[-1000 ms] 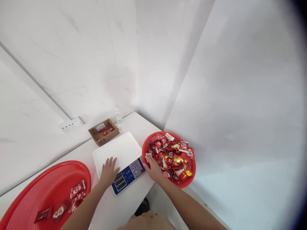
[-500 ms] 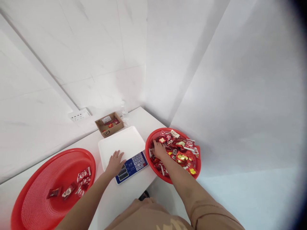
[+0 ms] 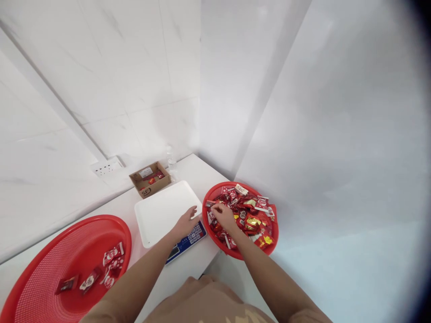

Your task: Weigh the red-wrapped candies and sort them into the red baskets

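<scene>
A small wrapped sweet (image 3: 209,203) is seen at the fingertips of the right hand (image 3: 225,217), on their left side, its long axis laid roughly sideways. These fingers are drawn nearly together; whether the sweet is pinched cannot be told. Below them, more wrapped sweets (image 3: 253,221) are heaped in the round red basket (image 3: 234,255). Farther from that sweet, the left hand (image 3: 184,224) is held with fingers loosely parted, nothing visibly gripped, over the weighing scale (image 3: 164,215). Beyond its fingertips, a cardboard box (image 3: 145,192) is seen.
</scene>
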Available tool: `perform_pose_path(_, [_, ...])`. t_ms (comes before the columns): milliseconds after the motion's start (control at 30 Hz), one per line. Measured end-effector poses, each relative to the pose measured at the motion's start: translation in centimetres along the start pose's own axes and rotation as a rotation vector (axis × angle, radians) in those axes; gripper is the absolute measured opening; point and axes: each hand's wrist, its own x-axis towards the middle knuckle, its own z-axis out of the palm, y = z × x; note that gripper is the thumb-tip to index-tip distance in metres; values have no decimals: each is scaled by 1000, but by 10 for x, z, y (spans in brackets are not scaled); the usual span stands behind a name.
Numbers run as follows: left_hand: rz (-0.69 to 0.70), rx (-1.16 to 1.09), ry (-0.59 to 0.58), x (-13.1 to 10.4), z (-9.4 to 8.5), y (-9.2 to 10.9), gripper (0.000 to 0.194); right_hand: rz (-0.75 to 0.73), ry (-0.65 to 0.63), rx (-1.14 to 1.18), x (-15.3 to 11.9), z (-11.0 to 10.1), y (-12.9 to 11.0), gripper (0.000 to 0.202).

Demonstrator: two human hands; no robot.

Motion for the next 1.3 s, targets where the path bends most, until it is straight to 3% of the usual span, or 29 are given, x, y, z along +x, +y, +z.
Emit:
perform_pose_path(100, [-102, -410, -46, 2, 11, 13, 45, -139, -167, 340, -12, 2, -18, 17])
perform_pose_path(167, [-112, -484, 2, 4, 10, 16, 36, -175, -258, 363, -10, 4, -21, 15])
perform_pose_path(233, [-119, -457, 98, 5, 3, 14, 31, -128, -228, 217, 1, 4, -12, 20])
perform_pose_path(367, [-196, -440, 229, 8, -24, 0, 27, 62, -135, -404, 33, -3, 25, 40])
perform_pose_path(467, [-256, -479, 291, 7, -43, -11, 18, 103, -176, -531, 45, -5, 46, 51])
perform_pose_path(567, [-284, -515, 344, 6, -55, -18, 9, 108, -218, -602, 46, -1, 50, 47])
perform_pose_path(667, [-277, -538, 377, 7, -63, -23, 24, 100, -230, -639, 42, 4, 47, 41])
perform_pose_path(733, [-234, -466, 398, 9, -68, -28, 37, 98, -218, -641, 39, 5, 45, 41])
perform_pose_path(833, [-150, -108, 478, 11, -73, -38, 53, 112, -163, -615, 36, 2, 43, 35])
perform_pose_path(933, [-28, 195, 523, 12, -68, -40, 55, 144, -73, -550, 31, -1, 34, 32])
perform_pose_path(1000, [34, 198, 459, 12, -56, -32, 50, 137, -22, -342, 26, 0, 19, 29])
perform_pose_path(1067, [23, 57, 305, 10, -39, -17, 49, 73, -43, 9, 19, 5, -2, 22])
perform_pose_path(1133, [-29, -153, 87, 8, -23, -1, 49, -32, -178, 346, 13, 11, -24, 21])
perform_pose_path(1200, [-65, -330, -68, 6, -12, 9, 45, -67, -294, 493, 7, 16, -40, 24])
perform_pose_path(1233, [-79, -386, -92, 5, -10, 11, 42, -61, -324, 499, 5, 18, -44, 27])
perform_pose_path(1300, [-119, -454, -17, 4, -12, 7, 35, -34, -312, 406, 4, 17, -42, 31])
